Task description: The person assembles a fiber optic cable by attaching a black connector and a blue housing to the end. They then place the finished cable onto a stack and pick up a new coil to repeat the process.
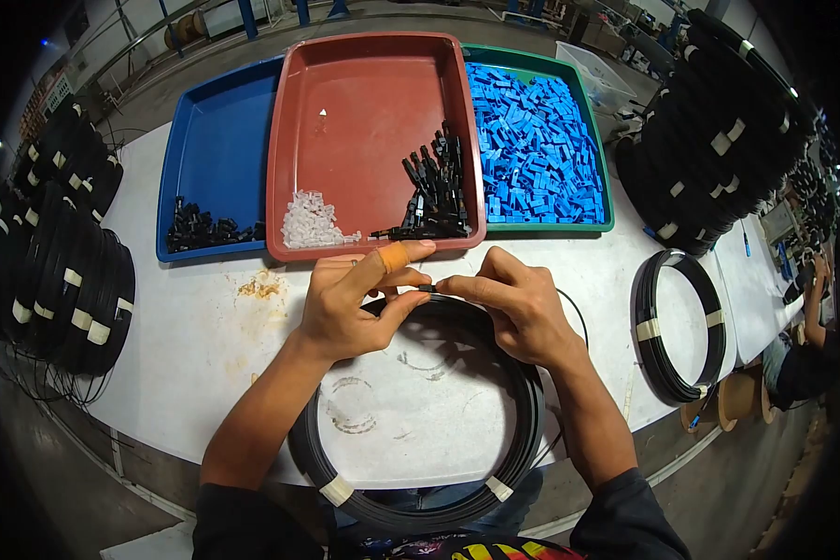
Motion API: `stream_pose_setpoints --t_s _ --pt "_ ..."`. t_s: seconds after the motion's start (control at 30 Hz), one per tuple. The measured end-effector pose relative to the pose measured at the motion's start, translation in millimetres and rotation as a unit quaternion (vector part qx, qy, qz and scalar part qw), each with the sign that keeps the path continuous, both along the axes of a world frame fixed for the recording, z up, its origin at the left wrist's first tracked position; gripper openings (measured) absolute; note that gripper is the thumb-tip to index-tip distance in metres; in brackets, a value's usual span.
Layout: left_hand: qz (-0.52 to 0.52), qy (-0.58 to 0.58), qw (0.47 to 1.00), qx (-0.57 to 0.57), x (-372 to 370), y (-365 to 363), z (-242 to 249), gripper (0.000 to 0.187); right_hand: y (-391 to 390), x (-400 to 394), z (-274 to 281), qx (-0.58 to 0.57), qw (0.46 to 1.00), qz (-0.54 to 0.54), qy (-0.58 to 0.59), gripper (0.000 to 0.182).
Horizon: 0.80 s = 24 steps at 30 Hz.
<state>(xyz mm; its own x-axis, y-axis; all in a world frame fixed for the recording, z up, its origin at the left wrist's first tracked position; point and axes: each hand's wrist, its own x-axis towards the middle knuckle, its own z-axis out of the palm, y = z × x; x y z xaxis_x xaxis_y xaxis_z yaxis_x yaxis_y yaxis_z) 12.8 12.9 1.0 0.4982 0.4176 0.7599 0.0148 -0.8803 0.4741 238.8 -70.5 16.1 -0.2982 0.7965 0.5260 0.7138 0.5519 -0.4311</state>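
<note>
A small black connector sits between the fingertips of both hands, just above the upper edge of a coil of black cable. My left hand, with orange tape round one finger, pinches the connector between thumb and fingers. From the other side, my right hand is closed, its index fingertip at the connector's right end. A loose strand of cable loops out behind the right hand, which appears to grip its end; the thumb is mostly hidden. White tape binds the coil, which rests partly over the table's front edge.
Beyond the hands stand a red tray with clear and black parts, a blue tray with black parts, and a green tray full of blue clips. Cable coils stack left and right. Another person is at right.
</note>
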Motion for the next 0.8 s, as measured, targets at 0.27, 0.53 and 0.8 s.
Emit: stream_pose_setpoints --t_s 0.27,0.53,0.8 --pt "0.003 -0.004 1.0 -0.026 -1.0 -1.3 1.5 0.057 0.9 -4.8 -1.3 -0.029 0.997 -0.012 0.068 0.041" --pt "-0.003 0.025 0.999 -0.022 -2.1 -2.5 1.9 0.052 0.1 -4.1 4.2 -0.024 1.0 0.014 0.002 0.04" --pt "-0.025 0.087 0.993 -0.08 -4.9 -2.1 5.4 0.047 5.2 -6.2 -10.2 -0.005 0.999 0.005 0.043 0.03"
